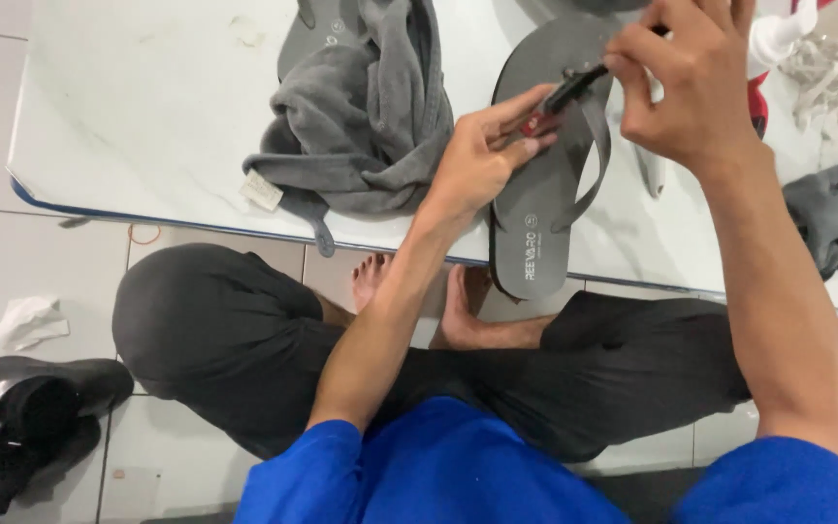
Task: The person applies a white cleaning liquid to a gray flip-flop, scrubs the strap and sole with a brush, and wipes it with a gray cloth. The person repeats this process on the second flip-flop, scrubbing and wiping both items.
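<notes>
Both hands work at the grey flip-flop, which lies sole-up-frame on the white surface, its heel overhanging the near edge at centre frame. My left hand pinches a small red-tipped piece against the strap, just left of it. My right hand, upper right, grips a thin dark tool touching the strap's top. A grey towel lies just left.

Hiding beneath the grey towel, most of a second flip-flop; running off the top edge, right hand fingertips; blurring beyond recognition, white clutter at far right.
</notes>
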